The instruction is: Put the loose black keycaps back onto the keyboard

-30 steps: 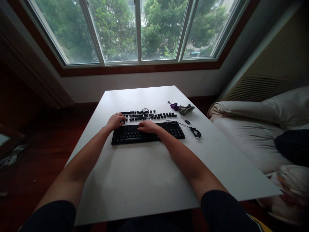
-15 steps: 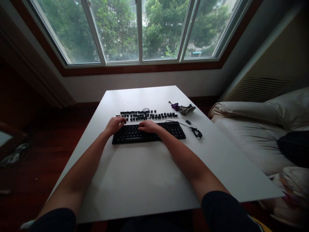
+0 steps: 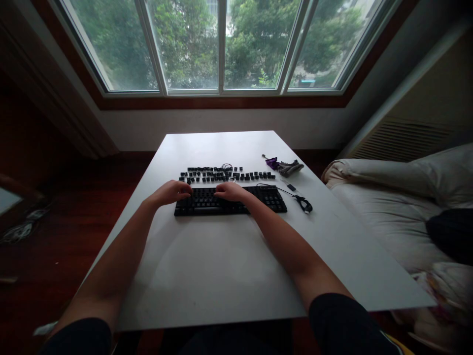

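A black keyboard point(image 3: 207, 207) lies lengthwise across the white table in front of me. My left hand point(image 3: 169, 193) is at its top left corner, fingers curled in with the tips close together. Whatever is between them is too small to make out. Over the middle of the keyboard's upper edge rests my right hand point(image 3: 231, 191), thumb and fingers pressed together low on the keys. What they grip, if anything, is hidden. Just beyond the keyboard, loose black keycaps point(image 3: 210, 174) stand in rows, one of them close to my left fingertips.
A coiled black USB cable point(image 3: 305, 205) lies right of the keyboard. Behind it are a grey cloth bundle point(image 3: 290, 168) and a purple item point(image 3: 272, 163). The white table point(image 3: 207, 271) ends near a pale sofa point(image 3: 365, 197) on the right. A window faces me.
My left hand has drawn back slightly from the keycap rows, to the left. The right hand stays over the middle of the keyboard. The whole view has shifted a little.
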Tool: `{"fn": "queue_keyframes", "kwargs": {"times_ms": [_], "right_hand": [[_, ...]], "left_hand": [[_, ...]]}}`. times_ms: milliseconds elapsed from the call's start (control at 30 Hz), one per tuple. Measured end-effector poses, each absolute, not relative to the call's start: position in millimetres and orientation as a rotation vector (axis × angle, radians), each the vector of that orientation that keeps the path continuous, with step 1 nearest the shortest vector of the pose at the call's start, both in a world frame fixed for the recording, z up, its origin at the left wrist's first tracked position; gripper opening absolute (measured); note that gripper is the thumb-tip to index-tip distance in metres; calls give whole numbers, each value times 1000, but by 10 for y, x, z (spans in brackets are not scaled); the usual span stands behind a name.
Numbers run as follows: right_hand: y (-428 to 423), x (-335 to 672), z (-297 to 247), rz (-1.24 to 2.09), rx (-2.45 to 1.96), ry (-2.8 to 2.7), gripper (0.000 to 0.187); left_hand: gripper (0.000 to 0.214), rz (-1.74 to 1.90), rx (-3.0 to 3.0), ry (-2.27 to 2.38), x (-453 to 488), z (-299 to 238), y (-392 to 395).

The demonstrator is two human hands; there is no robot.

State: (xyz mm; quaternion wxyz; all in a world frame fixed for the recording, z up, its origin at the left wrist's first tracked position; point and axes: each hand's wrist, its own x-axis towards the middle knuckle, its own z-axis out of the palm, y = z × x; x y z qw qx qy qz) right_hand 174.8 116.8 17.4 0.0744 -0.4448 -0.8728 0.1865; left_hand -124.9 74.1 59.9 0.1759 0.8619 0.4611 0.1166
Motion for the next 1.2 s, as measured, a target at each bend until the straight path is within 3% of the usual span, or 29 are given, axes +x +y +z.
{"fn": "queue_keyframes", "kwargs": {"times_ms": [300,933,1033,1200], "right_hand": [[1155,1726,191,544,-1359,-2627,28],[1153,1706,194,531,-1352,-2623,27],[1142,1707,193,531,-1358,-2618,27],[1135,1709,192,550,-1354,-2610,27]], "left_hand": [[25,243,2448,1159,-1151,594,733],[17,177,2482,1312,-1126,536,712],[20,301,2382,1317,-1104,554,699],[38,881,2001,1216,-973,648,689]]}}
